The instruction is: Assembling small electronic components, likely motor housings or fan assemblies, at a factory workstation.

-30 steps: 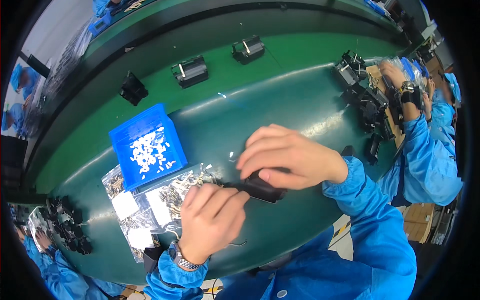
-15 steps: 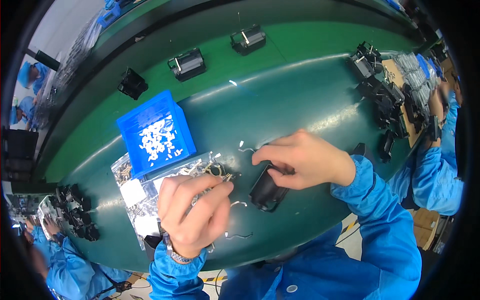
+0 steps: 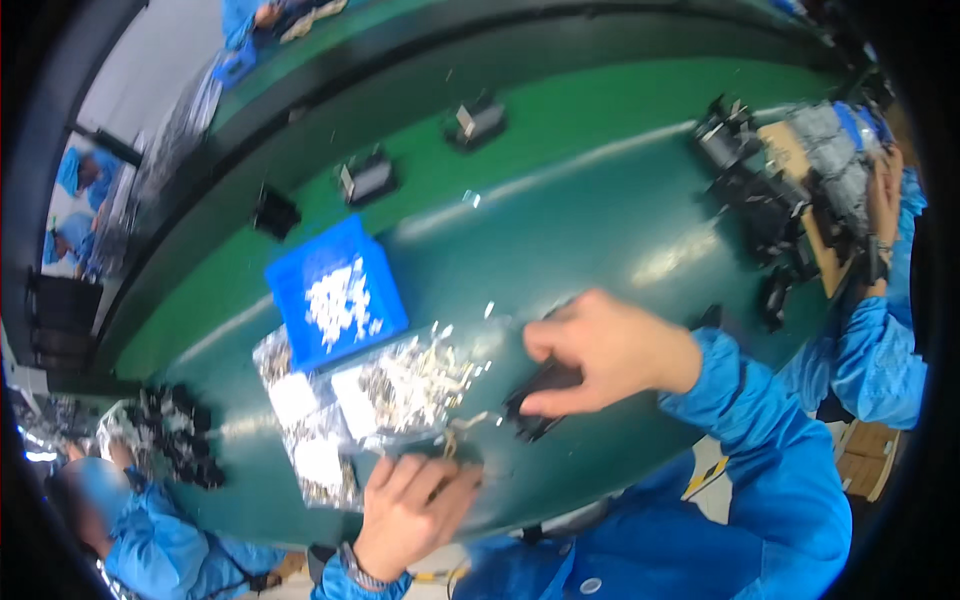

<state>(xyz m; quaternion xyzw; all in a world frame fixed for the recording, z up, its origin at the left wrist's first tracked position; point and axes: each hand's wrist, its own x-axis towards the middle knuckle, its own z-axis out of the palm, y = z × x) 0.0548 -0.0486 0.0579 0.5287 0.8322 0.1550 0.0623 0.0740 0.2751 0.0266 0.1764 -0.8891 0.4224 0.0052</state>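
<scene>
At the left of the frame, a heap of black parts (image 3: 180, 435) lies on the green tabletop (image 3: 570, 240). Next, left of centre, come flat clear plastic bags (image 3: 322, 425) with white labels, holding many small metal pieces, too blurred to tell apart. Over their upper edge stands a blue tray (image 3: 387, 290), open at the top, its floor partly covered by a loose scatter of small white pieces (image 3: 335, 300). In the lower centre, below the bags, is the left hand (image 3: 420, 505), its fingers bent; whether its grip has hold of anything cannot be told. Pale little parts (image 3: 430, 375) crowd the right-hand bag, in it or on it, I cannot tell which. Right of them, at the centre of the frame, the black housing (image 3: 545, 395) sits in the grip of the right hand (image 3: 605, 355), thumb and fingers partly closed about it. At upper right, black housings (image 3: 760, 210) are piled beside tan cardboard (image 3: 785, 148) and grey, bagged items (image 3: 832, 155).
</scene>
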